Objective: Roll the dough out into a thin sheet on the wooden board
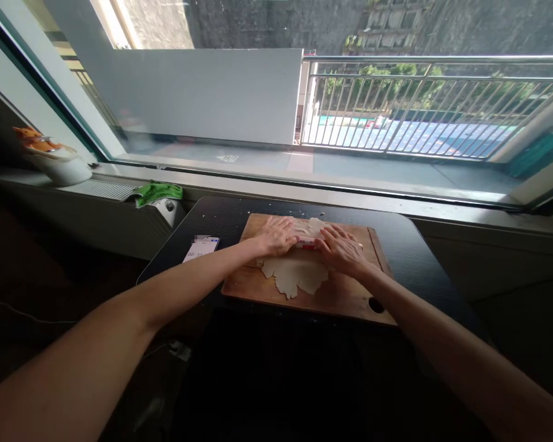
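A thin, pale sheet of dough (pixel 295 276) with a ragged edge is spread over a wooden cutting board (pixel 350 301). Across it lies a red-and-white roller (pixel 306 243), mostly hidden beneath my hands, so its exact kind is unclear. My left hand (pixel 279 235) rests palm down on the roller's left part, fingers stretched forward. On the right part lies my right hand (pixel 342 247), also palm down with fingers extended and spread. More of the dough shows beyond the roller, between both hands.
The board sits on a dark table (pixel 424 276), with pale crumbs near its far edge. A phone (pixel 203 247) showing a timer lies left of the board. Beyond are a green cloth (pixel 159 193), a white pot (pixel 67 164) and a large window with a railing (pixel 396 110) outside.
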A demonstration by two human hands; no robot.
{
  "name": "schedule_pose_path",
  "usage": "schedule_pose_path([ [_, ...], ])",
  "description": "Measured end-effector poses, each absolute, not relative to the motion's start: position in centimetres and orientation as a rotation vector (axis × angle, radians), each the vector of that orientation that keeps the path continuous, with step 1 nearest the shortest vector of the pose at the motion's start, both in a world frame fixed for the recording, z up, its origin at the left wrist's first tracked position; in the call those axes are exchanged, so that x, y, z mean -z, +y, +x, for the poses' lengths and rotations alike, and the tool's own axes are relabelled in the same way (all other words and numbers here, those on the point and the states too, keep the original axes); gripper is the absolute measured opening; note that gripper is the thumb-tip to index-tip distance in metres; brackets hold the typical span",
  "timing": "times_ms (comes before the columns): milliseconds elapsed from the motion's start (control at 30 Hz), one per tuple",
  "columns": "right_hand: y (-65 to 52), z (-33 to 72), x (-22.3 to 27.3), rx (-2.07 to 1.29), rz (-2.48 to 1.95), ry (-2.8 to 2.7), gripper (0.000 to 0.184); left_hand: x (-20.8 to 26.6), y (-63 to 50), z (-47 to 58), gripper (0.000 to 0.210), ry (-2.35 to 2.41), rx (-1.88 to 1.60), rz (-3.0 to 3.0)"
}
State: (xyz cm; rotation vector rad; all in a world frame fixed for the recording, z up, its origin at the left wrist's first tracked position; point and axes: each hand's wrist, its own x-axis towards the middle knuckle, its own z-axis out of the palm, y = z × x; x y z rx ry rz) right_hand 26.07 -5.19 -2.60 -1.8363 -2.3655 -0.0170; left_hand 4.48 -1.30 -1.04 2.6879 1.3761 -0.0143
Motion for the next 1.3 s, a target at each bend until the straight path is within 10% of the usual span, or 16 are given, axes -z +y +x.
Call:
schedule_pose_path([
  [500, -8.6, 30.1, 2.1, -0.036, -1.741, -2.426, 0.027, 0.4, -4.9, -0.7, 0.039, 1.075, -0.480, 2.875],
  [800, -7.9, 33.1, 2.8, 0.030, -1.782, -2.397, 0.025, -0.6, -6.0, -1.6, 0.010, 0.633, 0.105, 3.140],
  [1300, -8.6, 32.3, 2.7, 0.128, -1.797, -2.385, 0.025, 0.5, -6.3, 0.7, 0.015, 0.825, -0.017, 3.270],
])
